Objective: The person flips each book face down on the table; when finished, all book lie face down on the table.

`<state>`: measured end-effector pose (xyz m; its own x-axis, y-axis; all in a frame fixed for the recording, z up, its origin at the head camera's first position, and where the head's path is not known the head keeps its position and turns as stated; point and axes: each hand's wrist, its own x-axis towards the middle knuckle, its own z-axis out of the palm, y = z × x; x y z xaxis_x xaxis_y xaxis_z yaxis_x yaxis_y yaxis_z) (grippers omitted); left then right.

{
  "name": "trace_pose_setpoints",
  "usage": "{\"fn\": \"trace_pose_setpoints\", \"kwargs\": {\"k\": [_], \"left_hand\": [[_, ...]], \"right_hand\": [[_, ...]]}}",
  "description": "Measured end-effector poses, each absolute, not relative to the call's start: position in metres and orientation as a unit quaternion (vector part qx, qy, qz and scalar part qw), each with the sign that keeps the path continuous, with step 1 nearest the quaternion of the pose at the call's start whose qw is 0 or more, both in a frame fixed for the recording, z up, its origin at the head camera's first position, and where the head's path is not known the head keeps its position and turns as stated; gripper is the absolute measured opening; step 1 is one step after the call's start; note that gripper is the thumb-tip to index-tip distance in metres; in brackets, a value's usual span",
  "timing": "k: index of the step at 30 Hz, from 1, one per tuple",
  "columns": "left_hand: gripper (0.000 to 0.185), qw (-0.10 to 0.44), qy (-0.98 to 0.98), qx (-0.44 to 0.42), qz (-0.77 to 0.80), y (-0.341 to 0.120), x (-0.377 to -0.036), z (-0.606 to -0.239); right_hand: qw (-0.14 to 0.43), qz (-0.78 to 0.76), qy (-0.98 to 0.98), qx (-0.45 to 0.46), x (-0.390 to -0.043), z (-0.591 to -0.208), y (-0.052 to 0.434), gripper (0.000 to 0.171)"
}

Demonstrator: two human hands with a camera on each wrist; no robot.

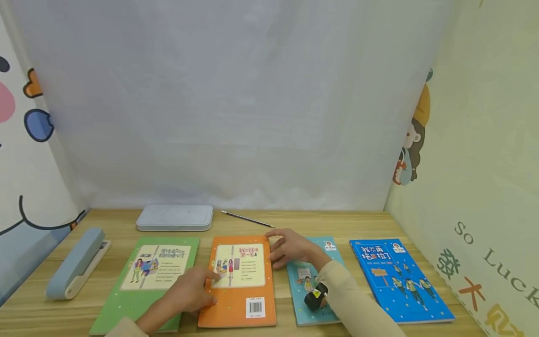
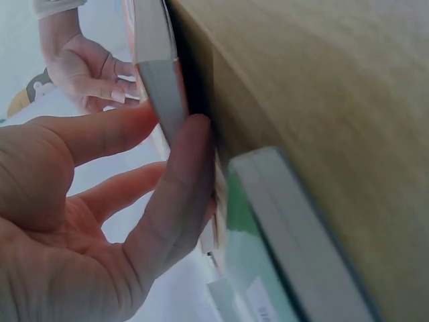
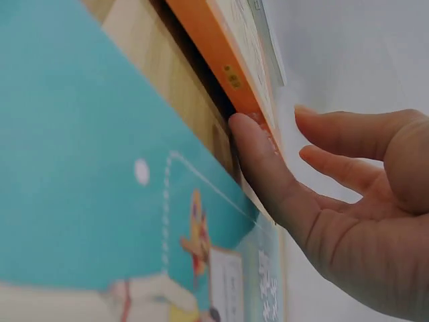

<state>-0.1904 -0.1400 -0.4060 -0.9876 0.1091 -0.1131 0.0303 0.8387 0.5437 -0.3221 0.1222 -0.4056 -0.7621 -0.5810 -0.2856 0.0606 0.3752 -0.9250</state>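
Observation:
An orange book (image 1: 236, 306) lies back cover up, its barcode towards me. At its left edge is my left hand (image 1: 191, 288); the thumb and fingers close on the edge in the left wrist view, thumb on the cover side. My right hand (image 1: 292, 248) reaches across the top of a teal book (image 1: 309, 316) to the orange book's upper right edge. One fingertip (image 3: 248, 127) touches that edge in the right wrist view, while the other fingers are spread and hold nothing. A green book (image 1: 122, 309) lies left of the orange one, partly under my left forearm.
A blue book (image 1: 404, 299) lies at the far right. At the left stands a blue and white stapler (image 1: 76, 267). A pale flat case (image 1: 174, 217) and a pencil (image 1: 248, 218) lie along the back of the wooden table, before a white curtain (image 1: 252, 117).

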Motion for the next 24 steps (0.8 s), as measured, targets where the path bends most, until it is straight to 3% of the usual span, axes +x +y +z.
{"fn": "trace_pose_setpoints", "kwargs": {"k": [11, 17, 24], "left_hand": [[0.033, 0.004, 0.988, 0.076, 0.136, -0.125, -0.181, -0.402], [0.033, -0.053, 0.977, 0.135, 0.154, -0.113, -0.187, -0.401], [0.038, -0.031, 0.943, 0.259, 0.205, -0.09, -0.199, -0.4]], "right_hand": [[0.276, -0.521, 0.783, -0.2, -0.33, -0.39, 0.159, 0.059], [0.244, -0.498, 0.812, -0.183, -0.335, -0.382, 0.192, 0.058], [0.203, -0.466, 0.846, -0.16, -0.336, -0.38, 0.229, 0.055]]}}
